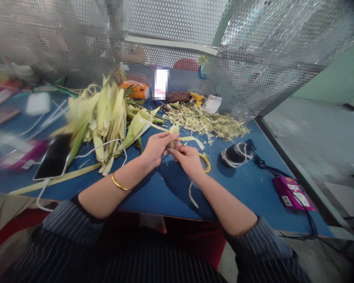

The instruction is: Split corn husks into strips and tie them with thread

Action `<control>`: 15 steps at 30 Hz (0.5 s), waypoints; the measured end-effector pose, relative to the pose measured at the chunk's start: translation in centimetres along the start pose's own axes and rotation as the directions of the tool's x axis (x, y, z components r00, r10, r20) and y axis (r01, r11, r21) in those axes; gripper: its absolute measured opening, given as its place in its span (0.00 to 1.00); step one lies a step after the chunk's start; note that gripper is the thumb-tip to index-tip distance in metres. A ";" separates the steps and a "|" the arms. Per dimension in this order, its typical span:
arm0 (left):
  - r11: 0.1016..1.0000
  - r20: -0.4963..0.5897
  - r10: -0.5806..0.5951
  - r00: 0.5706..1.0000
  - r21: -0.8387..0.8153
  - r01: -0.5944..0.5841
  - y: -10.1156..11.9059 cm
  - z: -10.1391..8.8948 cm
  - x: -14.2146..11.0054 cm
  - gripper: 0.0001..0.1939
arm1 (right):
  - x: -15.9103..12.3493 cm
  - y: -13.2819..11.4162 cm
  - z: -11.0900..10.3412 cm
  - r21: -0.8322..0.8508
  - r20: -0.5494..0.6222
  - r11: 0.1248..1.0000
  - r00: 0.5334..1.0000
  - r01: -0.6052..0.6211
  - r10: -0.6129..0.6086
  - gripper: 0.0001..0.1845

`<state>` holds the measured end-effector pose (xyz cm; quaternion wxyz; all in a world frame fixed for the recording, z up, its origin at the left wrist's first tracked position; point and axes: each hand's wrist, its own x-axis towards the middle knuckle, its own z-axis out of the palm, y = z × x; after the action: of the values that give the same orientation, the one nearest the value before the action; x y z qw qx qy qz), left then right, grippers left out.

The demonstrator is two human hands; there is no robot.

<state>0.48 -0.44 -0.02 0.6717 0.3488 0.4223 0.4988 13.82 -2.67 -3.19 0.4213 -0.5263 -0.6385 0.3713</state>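
both hands grasp a corn husk piece (174, 129)

the left hand (157, 148) and right hand (190, 160) pinch it in their fingers above the blue tabletop (165, 196). husk bundle (104, 114) to the left, shredded husk (206, 121) beyond, black cord-wrapped roll (236, 155) to the right.

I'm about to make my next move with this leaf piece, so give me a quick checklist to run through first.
1. Leaf piece held by left hand and right hand: ok.
2. Tightness of the grip: cannot tell.
3. Large leaves on the table: ok, piled beyond the left forearm.
4. Shreds away from the fingers: ok, heaped beyond them.
5. Phone cable kept off the front edge: not ok, it hangs over.
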 end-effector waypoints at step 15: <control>1.000 -0.065 -0.006 0.998 0.003 0.006 1.1 -0.1 0.2 0.08 | -1.9 -2.4 -0.6 -0.172 0.288 0.909 0.902 0.380 -0.322 0.17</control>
<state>0.03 -0.02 0.85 0.6586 0.3325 0.4457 0.5071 13.65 -4.95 -1.06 0.3343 -0.3942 -0.8095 0.2786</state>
